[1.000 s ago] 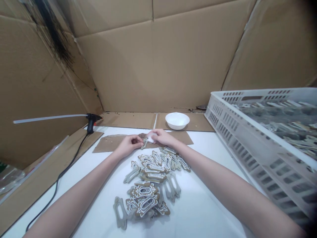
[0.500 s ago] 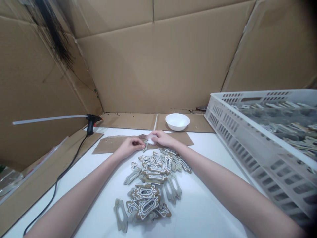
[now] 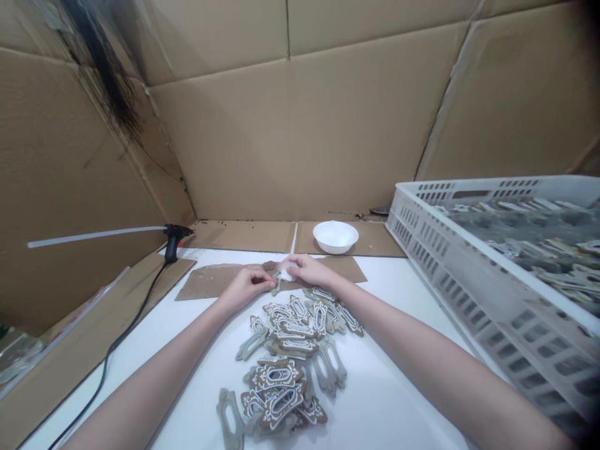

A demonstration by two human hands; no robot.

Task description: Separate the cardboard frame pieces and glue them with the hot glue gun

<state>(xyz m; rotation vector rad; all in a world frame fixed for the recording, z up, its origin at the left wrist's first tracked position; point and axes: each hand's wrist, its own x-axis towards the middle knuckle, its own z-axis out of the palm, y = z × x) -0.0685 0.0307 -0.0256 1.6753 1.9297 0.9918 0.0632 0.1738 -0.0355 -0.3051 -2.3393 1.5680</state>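
Note:
My left hand [image 3: 247, 286] pinches a small grey-green ornamental frame piece [image 3: 276, 288] at its edge. Close beside it, my right hand [image 3: 307, 270] grips a crumpled white wad [image 3: 285, 273], perhaps tissue or cloth, which meets the piece. Both hands are over the near edge of a brown cardboard sheet [image 3: 206, 281]. Nearer to me lies a loose heap of similar frame pieces [image 3: 281, 375], brown with white scrollwork on one face and plain grey-green on the other. Each has a long slot through its middle.
A white bowl [image 3: 335, 237] stands behind my right hand. At the left sits a black glue gun [image 3: 172, 242] with a long white stick and a trailing cord [image 3: 126, 328]. A white plastic crate [image 3: 435, 281] holding many pieces fills the right. Cardboard walls [image 3: 300, 137] enclose the table.
The view has tilted up slightly, so everything sits a little lower. The white wad has shifted slightly against the frame piece; both hands keep their hold.

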